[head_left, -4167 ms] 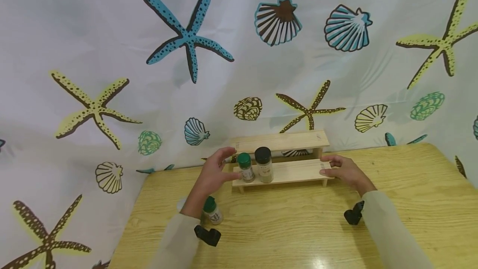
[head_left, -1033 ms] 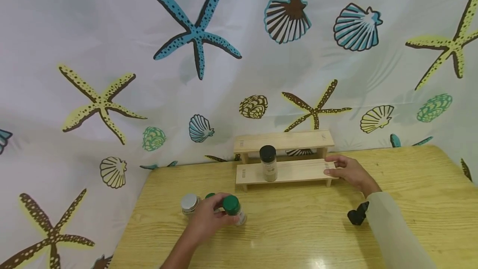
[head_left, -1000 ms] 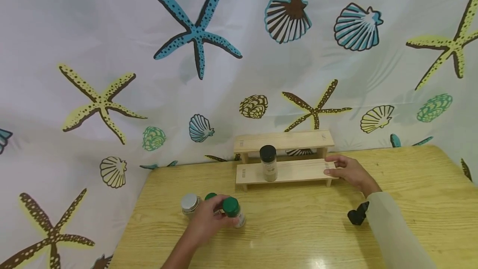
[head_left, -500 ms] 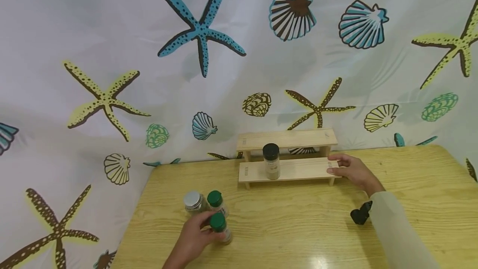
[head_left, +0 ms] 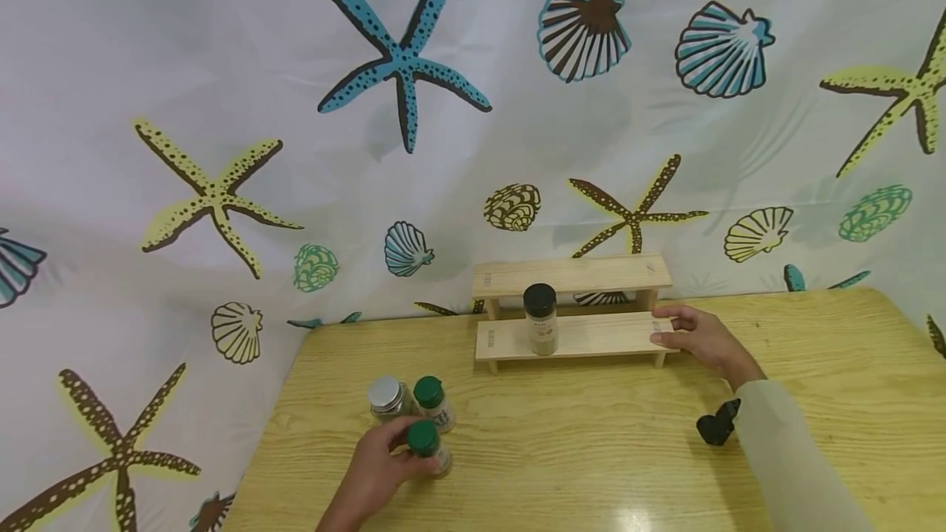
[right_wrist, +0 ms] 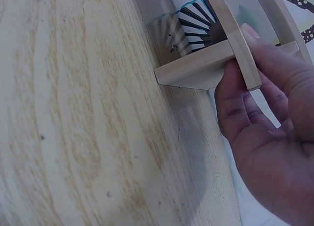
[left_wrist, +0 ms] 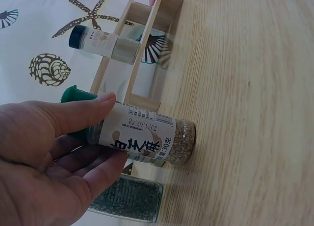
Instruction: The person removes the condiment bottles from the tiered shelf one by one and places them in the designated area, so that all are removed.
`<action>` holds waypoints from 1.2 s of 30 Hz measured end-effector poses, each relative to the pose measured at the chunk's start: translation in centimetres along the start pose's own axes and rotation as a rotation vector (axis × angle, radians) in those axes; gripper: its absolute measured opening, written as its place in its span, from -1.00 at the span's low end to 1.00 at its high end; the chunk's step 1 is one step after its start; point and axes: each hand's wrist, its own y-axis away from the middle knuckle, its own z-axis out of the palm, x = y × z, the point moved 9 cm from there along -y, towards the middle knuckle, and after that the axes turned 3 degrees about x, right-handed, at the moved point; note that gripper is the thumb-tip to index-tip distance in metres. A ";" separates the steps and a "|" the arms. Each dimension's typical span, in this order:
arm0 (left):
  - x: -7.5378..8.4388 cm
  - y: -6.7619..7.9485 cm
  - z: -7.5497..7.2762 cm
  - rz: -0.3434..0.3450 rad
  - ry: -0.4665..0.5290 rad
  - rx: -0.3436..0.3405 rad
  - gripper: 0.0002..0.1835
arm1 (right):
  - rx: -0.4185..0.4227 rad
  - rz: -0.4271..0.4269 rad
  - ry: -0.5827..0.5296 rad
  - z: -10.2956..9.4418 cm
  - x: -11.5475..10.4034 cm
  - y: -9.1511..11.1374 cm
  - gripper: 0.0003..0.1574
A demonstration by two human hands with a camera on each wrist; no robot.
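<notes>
My left hand (head_left: pixel 378 465) grips a green-capped spice jar (left_wrist: pixel 147 135) between thumb and fingers. Pale seeds fill its bottom end, and it is at the table's left side; whether its base touches the wood I cannot tell. Just behind it stand a second green-capped jar (head_left: pixel 434 405) and a silver-lidded jar (head_left: pixel 388 398), partly hidden by the hand. My right hand (head_left: pixel 702 341) pinches the right end of the lower board of a two-step wooden rack (head_left: pixel 606 333), thumb on top and fingers below in the right wrist view. On that board a black-capped jar (head_left: pixel 542 327) stands upright.
The rack's upper board (head_left: pixel 576 273) is behind and above the lower one, close to a shell-and-starfish cloth (head_left: pixel 458 130) hanging at the back. Beneath everything is a wood-grain table (head_left: pixel 576 442). A black wrist camera (head_left: pixel 717 424) sits by the right sleeve.
The green-capped jar has left the lower board, where it stood beside the black-capped one, and moved in my left hand down to the left near the other jars. My right hand stays on the rack.
</notes>
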 end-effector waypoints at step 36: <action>3.7 0.4 -1.9 0.035 0.110 -0.049 -0.31 | -0.001 -0.004 -0.030 0.0 0.2 -0.1 -0.17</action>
